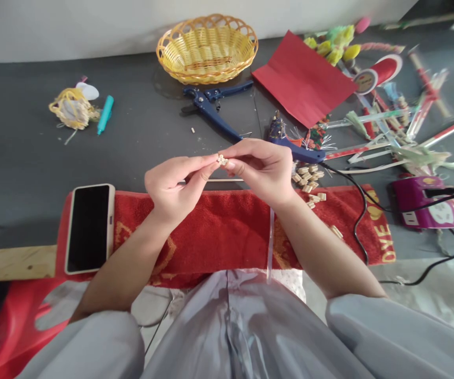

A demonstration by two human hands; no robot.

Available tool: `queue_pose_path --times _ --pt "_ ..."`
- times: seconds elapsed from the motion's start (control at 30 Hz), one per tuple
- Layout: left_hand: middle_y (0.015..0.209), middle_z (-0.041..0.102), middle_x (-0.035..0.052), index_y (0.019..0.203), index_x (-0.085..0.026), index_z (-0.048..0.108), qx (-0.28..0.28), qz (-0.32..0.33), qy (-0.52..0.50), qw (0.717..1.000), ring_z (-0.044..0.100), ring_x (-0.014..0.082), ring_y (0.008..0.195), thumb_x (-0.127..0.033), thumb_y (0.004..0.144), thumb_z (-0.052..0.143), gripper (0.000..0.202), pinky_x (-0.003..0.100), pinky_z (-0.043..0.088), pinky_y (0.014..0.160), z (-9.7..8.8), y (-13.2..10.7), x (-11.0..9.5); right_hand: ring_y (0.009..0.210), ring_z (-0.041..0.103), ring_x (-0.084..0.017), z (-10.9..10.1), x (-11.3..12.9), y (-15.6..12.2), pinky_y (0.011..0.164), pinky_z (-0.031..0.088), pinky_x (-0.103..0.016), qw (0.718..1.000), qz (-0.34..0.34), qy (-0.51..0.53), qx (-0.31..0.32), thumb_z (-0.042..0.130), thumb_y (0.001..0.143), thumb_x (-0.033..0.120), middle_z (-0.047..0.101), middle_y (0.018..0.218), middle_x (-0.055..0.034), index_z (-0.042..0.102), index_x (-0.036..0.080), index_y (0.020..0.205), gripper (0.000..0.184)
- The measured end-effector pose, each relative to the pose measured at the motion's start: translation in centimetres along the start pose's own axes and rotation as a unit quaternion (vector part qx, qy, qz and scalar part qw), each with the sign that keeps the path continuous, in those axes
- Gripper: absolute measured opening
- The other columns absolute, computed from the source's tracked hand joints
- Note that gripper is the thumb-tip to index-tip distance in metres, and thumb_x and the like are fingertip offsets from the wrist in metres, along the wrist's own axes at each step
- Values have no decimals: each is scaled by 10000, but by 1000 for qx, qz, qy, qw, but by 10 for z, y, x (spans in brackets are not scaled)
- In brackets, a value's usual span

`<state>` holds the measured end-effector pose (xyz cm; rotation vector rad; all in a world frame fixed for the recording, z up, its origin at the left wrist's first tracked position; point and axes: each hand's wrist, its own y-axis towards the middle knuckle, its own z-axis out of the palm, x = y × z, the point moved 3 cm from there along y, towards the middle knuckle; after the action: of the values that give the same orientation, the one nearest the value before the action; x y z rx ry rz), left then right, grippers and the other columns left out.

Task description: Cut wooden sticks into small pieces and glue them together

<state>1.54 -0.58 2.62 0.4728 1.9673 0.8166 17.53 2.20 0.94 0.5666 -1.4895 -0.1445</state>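
My left hand (175, 184) and my right hand (268, 171) meet over the front of the dark table. Between their fingertips they pinch a small cluster of short cream sticks (222, 160), its round cut ends facing me. Fingers hide part of the cluster. A thin pale stick (225, 180) lies on the table below my hands. Beside my right wrist is a pile of similar small cream bundles (308, 176). A blue glue gun (300, 151) lies just past my right hand, and a blue-handled cutter (217, 115) lies beyond my fingers.
A red towel (219, 226) covers the table's front edge, with a phone (89, 229) on its left end. Behind are a yellow wicker basket (163, 52) and red paper (303, 79). A ribbon spool (384, 71), loose straws and a purple socket block (424, 205) with black cables occupy the right.
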Motion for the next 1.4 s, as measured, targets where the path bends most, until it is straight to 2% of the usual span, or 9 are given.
queue_pose_path --times 0.17,0.3,0.43,0.63,0.9,1.07,1.2,1.3,1.4 --pt "626 705 -9 793 -202 751 16 -56 -4 998 562 57 473 -328 843 648 170 203 448 509 2 0 0 701 639 -78 1 -1 0 593 552 -206 1000 7 9 -5 695 822 385 702 885 -5 741 210 936 214" --pt "536 614 -34 756 -181 708 17 -74 -4 997 494 44 451 -331 846 638 188 195 433 525 2 2 -4 657 612 -62 5 1 1 567 533 -196 1000 5 26 9 676 842 365 697 892 -7 732 197 944 205" --pt "501 528 -54 740 -178 648 24 -84 0 996 451 41 444 -344 859 615 207 191 403 508 2 3 -4 678 613 -64 9 -2 1 585 535 -189 996 56 64 28 657 853 383 687 867 -14 702 164 926 235" --pt "528 458 -75 840 -208 529 42 -141 -67 987 423 39 400 -488 901 519 287 199 357 446 6 -1 11 649 587 -58 10 -12 4 594 531 -187 980 138 144 27 695 802 471 645 761 11 648 152 922 344" --pt "498 368 -70 698 -215 407 -22 -183 -172 968 334 26 318 -468 951 436 360 220 199 312 6 2 8 656 565 -54 6 -16 5 606 513 -182 952 200 232 16 734 752 509 607 764 25 618 183 916 383" --pt "484 386 -76 685 -215 434 -49 -218 -194 955 324 14 323 -499 911 511 371 209 214 328 6 3 13 654 501 -53 3 -19 6 619 488 -190 951 203 233 -8 675 810 513 550 796 37 598 223 952 333" --pt "456 428 -86 749 -207 588 15 -279 -212 936 341 20 305 -468 822 653 279 204 223 295 11 2 20 645 469 -60 0 -24 7 584 456 -191 956 198 215 -9 668 807 533 528 812 39 578 246 970 342" --pt "454 487 -71 775 -192 681 94 -354 -237 900 355 25 302 -419 751 736 235 208 237 291 18 -3 22 650 469 -66 0 -25 7 589 455 -205 961 187 203 9 693 775 548 545 848 33 577 256 969 369" --pt "415 473 -68 803 -188 723 131 -394 -259 872 356 32 298 -403 728 754 230 204 239 293 22 -6 19 670 487 -72 1 -25 6 601 461 -218 965 185 184 19 691 767 564 573 892 25 582 259 968 381"
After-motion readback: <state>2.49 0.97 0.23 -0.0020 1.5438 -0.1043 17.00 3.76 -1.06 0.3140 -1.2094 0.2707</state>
